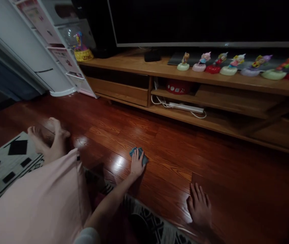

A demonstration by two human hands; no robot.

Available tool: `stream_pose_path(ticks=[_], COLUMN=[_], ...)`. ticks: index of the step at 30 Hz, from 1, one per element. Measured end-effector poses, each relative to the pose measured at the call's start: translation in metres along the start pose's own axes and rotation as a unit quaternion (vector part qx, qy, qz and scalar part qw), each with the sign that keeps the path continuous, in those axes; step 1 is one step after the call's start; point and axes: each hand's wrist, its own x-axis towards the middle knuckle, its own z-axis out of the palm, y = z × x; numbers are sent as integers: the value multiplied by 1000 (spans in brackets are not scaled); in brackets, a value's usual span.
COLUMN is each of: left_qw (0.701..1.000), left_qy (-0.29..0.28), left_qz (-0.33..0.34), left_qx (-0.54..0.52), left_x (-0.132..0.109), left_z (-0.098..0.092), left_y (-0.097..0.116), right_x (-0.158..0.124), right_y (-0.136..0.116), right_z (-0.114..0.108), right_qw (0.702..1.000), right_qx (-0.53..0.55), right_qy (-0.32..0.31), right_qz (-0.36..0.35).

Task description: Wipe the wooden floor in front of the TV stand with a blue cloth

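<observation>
My left hand [137, 165] presses a small blue-grey cloth [145, 160] against the glossy wooden floor [167, 149]. Its fingers lie over the cloth, with part of the fabric showing past the fingertips and beside the thumb. Farther right and closer to me, my right hand [200, 206] rests palm down on the bare boards, fingers spread and holding nothing. A pale sleeve end [87, 236] shows on the left arm.
A wooden TV stand [124, 91] runs along the back, bearing a television and several small figurines [229, 66]. A white power strip [186, 107] lies on its lower shelf. At left are bare feet [55, 139], a pink fabric shape [40, 200] and a patterned rug [4, 169].
</observation>
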Motion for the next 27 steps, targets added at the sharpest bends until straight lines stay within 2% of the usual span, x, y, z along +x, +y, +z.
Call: stream_pose_path(ticks=[2,5,9,11,13,16,20,22,24,27], left_qw=[998,987,957,943,941,966,999,998,984,949], left_qy=[9,33,71,85,90,76,23,-7,-42,-85], left_qz=[-60,-158,-280,-320,-326,-246,-47,63,167,297], left_qx=[2,15,23,24,24,16,-10,-27,-46,-69], left_x=[31,71,108,125,141,163,171,159,136,87], left_z=[-6,-18,-29,-29,-25,-14,8,21,33,46], left_y=[-20,-62,-109,-118,-112,-76,12,62,109,159], right_x=[-1,-3,-5,-6,-6,-7,-8,-9,-9,-8], right_y=[0,2,3,3,3,3,4,5,5,5], right_z=[-1,-2,-2,-2,-3,-4,-2,0,1,1], right_qw=[1000,1000,1000,1000,1000,1000,1000,1000,1000,1000], right_qx=[-1,-5,-6,-8,-9,-7,-1,0,0,-4], right_qy=[-4,-11,-14,-14,-11,-8,-9,-9,-9,4], right_qz=[0,-7,-4,-5,-15,-28,-20,-17,-19,-27])
